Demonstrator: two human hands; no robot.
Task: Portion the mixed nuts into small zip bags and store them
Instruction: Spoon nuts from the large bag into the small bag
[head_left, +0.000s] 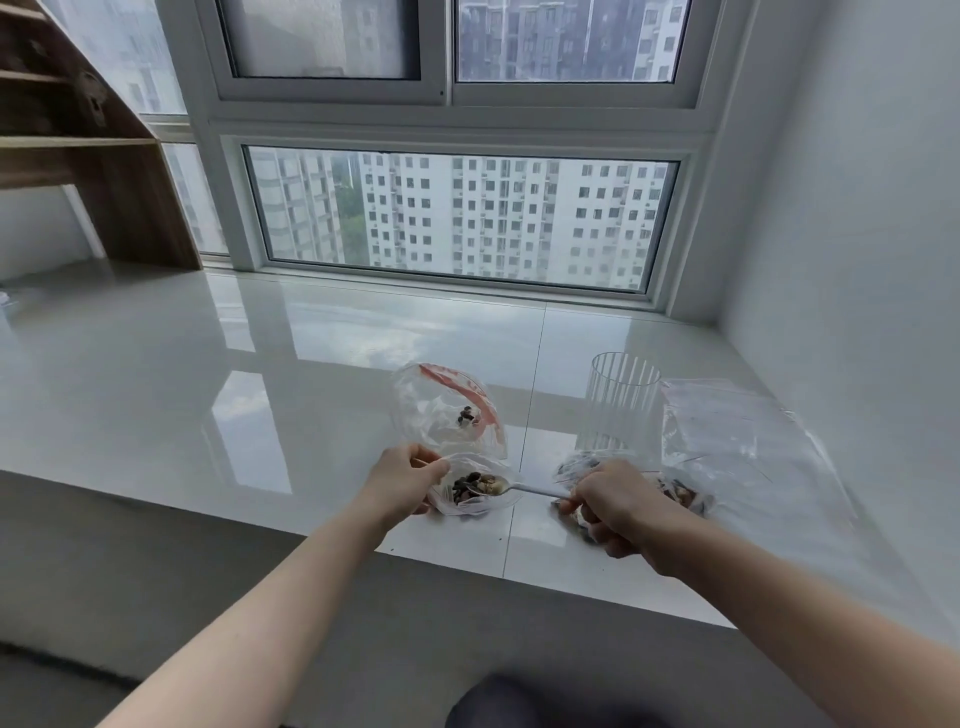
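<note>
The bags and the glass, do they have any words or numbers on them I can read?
No readable words or numbers anywhere.
Small bag held by the left hand: plain clear plastic, no print.
Second bag behind it: only a red strip, no letters.
Glass: just ribbed lines.
Big bag: no print visible.
Spoon in the right hand: no marking visible.

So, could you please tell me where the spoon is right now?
In the head view, the spoon is low and centre: the right hand holds its handle, and its loaded bowl sits inside the small zip bag held by the left hand.
</note>
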